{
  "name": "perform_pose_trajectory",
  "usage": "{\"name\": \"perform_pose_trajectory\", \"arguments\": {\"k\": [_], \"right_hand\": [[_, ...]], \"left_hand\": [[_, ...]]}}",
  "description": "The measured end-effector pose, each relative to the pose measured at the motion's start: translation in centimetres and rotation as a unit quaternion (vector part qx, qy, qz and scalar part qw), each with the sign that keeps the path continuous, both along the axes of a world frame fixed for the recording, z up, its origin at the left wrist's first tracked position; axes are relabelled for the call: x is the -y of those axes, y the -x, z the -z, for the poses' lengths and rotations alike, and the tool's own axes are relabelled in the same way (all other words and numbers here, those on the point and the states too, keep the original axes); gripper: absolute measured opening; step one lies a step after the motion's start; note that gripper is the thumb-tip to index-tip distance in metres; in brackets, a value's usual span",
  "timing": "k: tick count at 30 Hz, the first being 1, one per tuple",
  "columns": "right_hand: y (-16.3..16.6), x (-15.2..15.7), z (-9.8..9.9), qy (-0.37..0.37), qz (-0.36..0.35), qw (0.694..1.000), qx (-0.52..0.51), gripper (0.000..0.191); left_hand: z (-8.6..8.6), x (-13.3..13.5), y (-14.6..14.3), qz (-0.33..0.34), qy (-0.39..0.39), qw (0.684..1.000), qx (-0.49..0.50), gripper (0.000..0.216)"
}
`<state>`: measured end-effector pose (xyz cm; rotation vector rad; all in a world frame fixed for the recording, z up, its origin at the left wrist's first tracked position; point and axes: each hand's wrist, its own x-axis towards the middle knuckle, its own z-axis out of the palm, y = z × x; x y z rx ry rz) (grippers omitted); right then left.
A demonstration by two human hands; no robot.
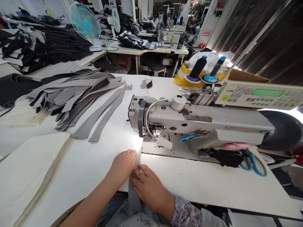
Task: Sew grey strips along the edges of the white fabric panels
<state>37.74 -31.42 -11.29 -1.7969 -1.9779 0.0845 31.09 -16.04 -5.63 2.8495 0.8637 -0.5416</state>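
A long grey fabric strip runs from below the table's front edge up toward the needle area of the sewing machine. My left hand is closed on the strip's left side, fingers curled together just in front of the machine head. Lower down, my right hand lies palm down, its fingers spread and resting across the strip near the table edge. The strip's far end, close to the presser foot, is partly hidden in the bright lamp glare.
Grey and black strips are heaped at the left, behind a stack of white sheets. Blue tweezers lie on the machine bed, and scissors sit at the right. Thread cones and a control panel stand behind.
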Motion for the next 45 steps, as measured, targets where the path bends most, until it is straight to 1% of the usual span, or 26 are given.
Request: {"name": "perform_pose_trajectory", "arguments": {"k": [4, 7, 10, 13, 16, 19, 21, 24, 26, 28, 31, 33, 39, 45], "right_hand": [[-0.5, -0.7, 0.0, 0.017, -0.001, 1.0, 0.003, 0.046], [-0.8, -1.2, 0.2, 0.024, 0.014, 1.0, 0.003, 0.05], [-1.2, -1.9, 0.3, 0.027, 0.017, 0.999, 0.002, 0.053], [-1.3, -2.2, 0.4, 0.026, 0.03, 0.999, 0.007, 0.059], [-0.7, -1.6, 0.8, 0.019, 0.039, 0.999, 0.012, 0.054], [0.1, -0.8, 1.2, -0.001, 0.03, 0.999, 0.01, 0.043], [0.2, -0.7, 1.3, -0.005, 0.03, 1.0, 0.007, 0.041], [0.1, -1.0, 1.2, -0.005, 0.037, 0.999, 0.003, 0.045], [-0.1, -1.2, 1.1, -0.006, 0.041, 0.999, -0.001, 0.046], [-0.2, -1.2, 1.0, -0.006, 0.043, 0.999, -0.006, 0.041], [-0.1, -1.0, 0.9, -0.006, 0.039, 0.999, -0.011, 0.03], [-0.2, -0.8, 0.8, -0.003, 0.039, 0.999, -0.011, 0.029], [-0.7, -1.3, 0.6, -0.001, 0.047, 0.999, 0.009, 0.036], [-1.4, -3.0, 0.2, 0.018, 0.039, 0.999, 0.001, 0.052]], "left_hand": [[-0.5, -0.6, -1.5, -0.008, -0.01, 1.0, -0.014, 0.025], [-0.4, -0.9, -2.6, 0.0, -0.018, 1.0, -0.008, 0.025], [-0.2, -1.3, -3.4, -0.009, -0.026, 1.0, 0.002, 0.026], [-0.5, -1.4, -3.3, -0.007, -0.026, 1.0, 0.008, 0.026], [-1.3, -1.2, -1.8, 0.007, -0.019, 1.0, 0.012, 0.03], [-1.9, -0.8, -0.5, -0.004, -0.01, 1.0, -0.021, 0.024], [-2.1, -0.7, -0.3, -0.008, -0.007, 0.999, -0.042, 0.023], [-1.6, -0.8, -0.9, 0.0, 0.001, 0.999, -0.05, 0.023], [-1.1, -1.0, -1.5, -0.008, 0.002, 0.999, -0.045, 0.023], [-0.6, -1.2, -1.8, -0.017, -0.004, 0.999, -0.038, 0.025], [-0.4, -1.4, -2.0, -0.006, -0.004, 1.0, -0.025, 0.026], [-0.4, -1.4, -2.1, -0.002, 0.001, 1.0, -0.018, 0.027], [-0.3, -1.7, -3.1, -0.013, -0.006, 1.0, 0.002, 0.027], [0.1, -2.4, -4.5, -0.027, -0.009, 0.999, 0.029, 0.026]]}}
